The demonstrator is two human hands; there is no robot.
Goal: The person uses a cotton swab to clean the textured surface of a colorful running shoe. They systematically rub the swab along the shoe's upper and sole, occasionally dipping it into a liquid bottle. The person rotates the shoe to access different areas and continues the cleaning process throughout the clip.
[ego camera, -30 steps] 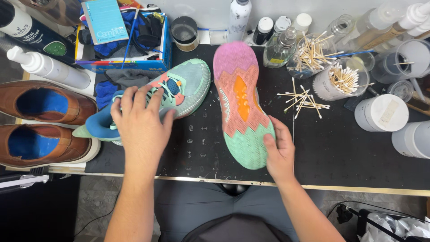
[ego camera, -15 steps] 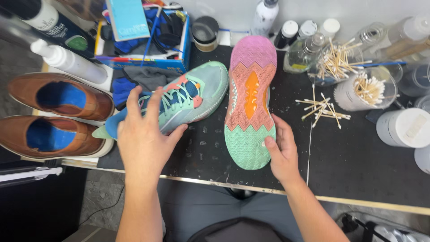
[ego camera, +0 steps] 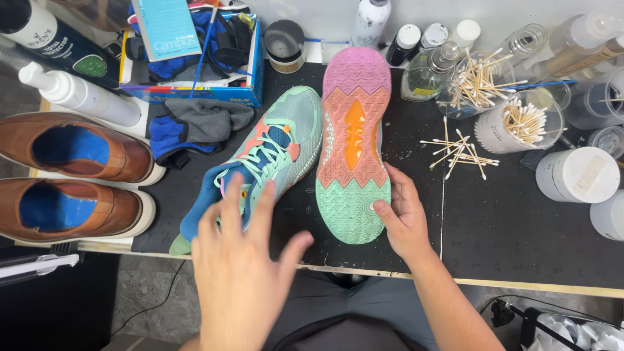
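Two mint, pink and orange sneakers lie side by side on a black mat (ego camera: 507, 221). The left sneaker (ego camera: 286, 140) rests upright and angled, its toe pointing away from me and its blue-lined heel near the table's front edge. My left hand (ego camera: 244, 266) hovers over that heel with fingers spread, holding nothing. The right sneaker (ego camera: 354, 130) lies sole up, showing a pink, orange and mint tread. My right hand (ego camera: 402, 218) grips its heel end, thumb pressed on the mint tread.
Two brown leather shoes (ego camera: 71, 149) with blue insoles sit at the left. A blue and grey cloth (ego camera: 195, 123), a blue box (ego camera: 195, 91), a white spray bottle (ego camera: 75, 94), bottles, jars of cotton swabs (ego camera: 520, 120), loose swabs (ego camera: 461, 153) and white tubs (ego camera: 578, 174) ring the mat.
My left hand let go of the left sneaker and drew back toward me. That sneaker now sits closer to the sole-up one, its heel nearer the table edge. My right hand kept its hold.
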